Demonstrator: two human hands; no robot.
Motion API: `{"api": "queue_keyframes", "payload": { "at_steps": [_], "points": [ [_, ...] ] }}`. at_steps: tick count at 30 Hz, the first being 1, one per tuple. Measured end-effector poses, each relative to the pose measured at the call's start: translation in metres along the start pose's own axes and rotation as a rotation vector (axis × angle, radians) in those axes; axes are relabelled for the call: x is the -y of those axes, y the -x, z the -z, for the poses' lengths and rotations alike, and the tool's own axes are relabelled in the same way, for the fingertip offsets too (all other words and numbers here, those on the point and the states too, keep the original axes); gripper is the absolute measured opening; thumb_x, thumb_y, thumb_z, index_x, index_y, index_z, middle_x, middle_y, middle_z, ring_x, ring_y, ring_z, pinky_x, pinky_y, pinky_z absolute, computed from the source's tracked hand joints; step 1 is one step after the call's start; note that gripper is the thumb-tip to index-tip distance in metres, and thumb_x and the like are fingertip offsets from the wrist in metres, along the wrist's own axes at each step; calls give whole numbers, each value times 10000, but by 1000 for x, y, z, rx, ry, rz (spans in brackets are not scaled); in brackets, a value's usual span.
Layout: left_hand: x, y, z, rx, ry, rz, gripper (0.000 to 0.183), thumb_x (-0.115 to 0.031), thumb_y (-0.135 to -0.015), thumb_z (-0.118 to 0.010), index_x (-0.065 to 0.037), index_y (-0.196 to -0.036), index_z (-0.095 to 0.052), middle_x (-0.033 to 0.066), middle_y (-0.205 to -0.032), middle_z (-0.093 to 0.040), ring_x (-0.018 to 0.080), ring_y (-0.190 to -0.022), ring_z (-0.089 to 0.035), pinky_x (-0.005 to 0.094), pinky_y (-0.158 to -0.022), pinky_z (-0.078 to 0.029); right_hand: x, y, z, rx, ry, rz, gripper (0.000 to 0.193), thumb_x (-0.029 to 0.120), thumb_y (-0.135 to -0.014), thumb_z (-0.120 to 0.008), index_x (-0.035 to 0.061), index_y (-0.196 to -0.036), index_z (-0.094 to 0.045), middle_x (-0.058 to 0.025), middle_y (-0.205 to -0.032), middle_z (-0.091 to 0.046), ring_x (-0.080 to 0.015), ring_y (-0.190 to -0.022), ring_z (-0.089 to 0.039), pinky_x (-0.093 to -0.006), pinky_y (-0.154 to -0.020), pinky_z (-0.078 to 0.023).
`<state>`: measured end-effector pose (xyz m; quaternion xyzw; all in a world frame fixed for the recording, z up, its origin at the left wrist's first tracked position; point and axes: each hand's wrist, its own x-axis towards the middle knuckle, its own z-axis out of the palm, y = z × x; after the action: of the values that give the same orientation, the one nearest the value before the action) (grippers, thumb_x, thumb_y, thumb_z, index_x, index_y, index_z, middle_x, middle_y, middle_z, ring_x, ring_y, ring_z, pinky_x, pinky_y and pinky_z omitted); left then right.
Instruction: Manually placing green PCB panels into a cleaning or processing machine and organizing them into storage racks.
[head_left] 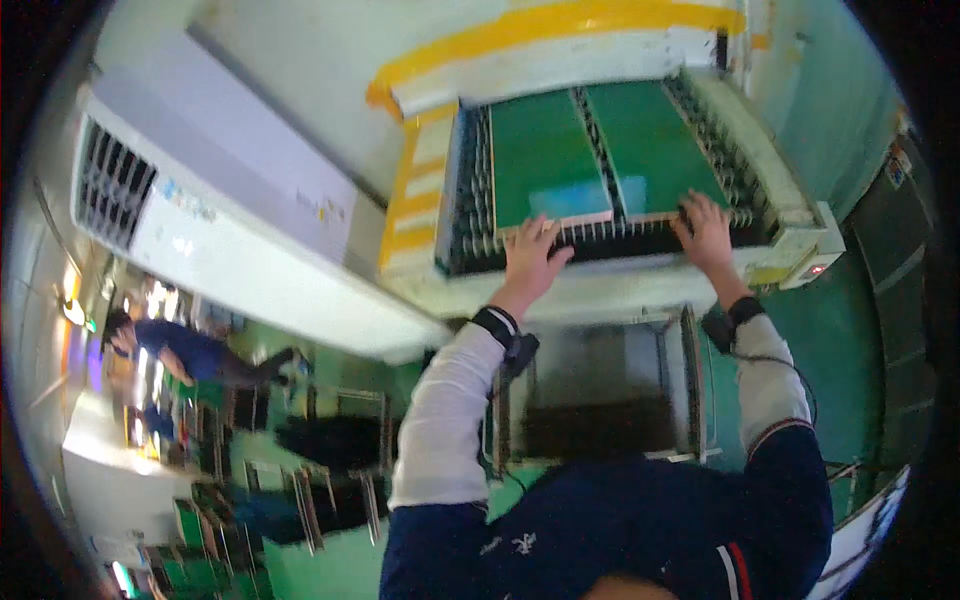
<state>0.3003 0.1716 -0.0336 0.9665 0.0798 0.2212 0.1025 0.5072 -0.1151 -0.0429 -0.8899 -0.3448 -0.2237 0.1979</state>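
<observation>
Two flat green panels lie side by side on a bed of dark rollers (745, 190): the left green panel (545, 140) and the right green panel (645, 130). My left hand (533, 262) is at the near edge of the left panel, fingers spread and fingertips reaching its near edge. At the near edge of the right panel, my right hand (708, 235) has its fingers apart and slightly bent. Neither hand is closed around anything. Whether the fingertips press on the panels or rest on the rollers is hard to tell.
A white machine frame with yellow stripes (415, 185) surrounds the rollers. Directly before me stands a metal-framed cart (600, 400). A long white cabinet with a grille (250, 240) flanks the left. Farther left are a person (195, 350) and several racks; a pale curtain (820, 120) hangs right.
</observation>
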Motion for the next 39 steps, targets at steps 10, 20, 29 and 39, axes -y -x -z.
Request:
{"api": "queue_keyframes", "payload": {
  "at_steps": [10, 20, 29, 39],
  "points": [
    [11, 267, 54, -125, 159, 492, 263, -196, -828, -650, -25, -1028, -649, 149, -1032, -638, 341, -980, -564, 413, -857, -451, -27, 6, -24, -2, 175, 85, 488, 466, -903, -530, 195, -1309, -521, -58, -1400, -464, -295, -1262, -444, -510, -1027, -323],
    [-38, 449, 0, 132, 395, 1058, 536, -367, -800, -702, -46, -1212, -584, 211, -1156, -591, 347, -1043, -574, 407, -884, -468, 81, 99, -16, 58, -619, 298, 345, 182, -817, -699, 59, -1129, -617, -133, -1193, -600, -327, -1126, -535, -413, -983, -400],
    [-44, 494, -33, 197, 596, 1239, 637, -429, -793, -702, -46, -1277, -545, 178, -1228, -581, 307, -1151, -550, 389, -972, -428, 105, 261, -93, 1168, -453, 40, 560, 522, -833, -611, 5, -1042, -658, -180, -1028, -655, -314, -1003, -612, -385, -852, -459],
    [-52, 493, -24, 239, 632, 1211, 654, -361, -792, -717, -48, -1325, -505, 148, -1321, -539, 274, -1239, -499, 345, -1037, -380, 104, 275, -100, 1024, -348, -113, 653, 642, -759, -601, 59, -1041, -688, -169, -1101, -648, -329, -1038, -596, -422, -903, -433]
  ]
}}
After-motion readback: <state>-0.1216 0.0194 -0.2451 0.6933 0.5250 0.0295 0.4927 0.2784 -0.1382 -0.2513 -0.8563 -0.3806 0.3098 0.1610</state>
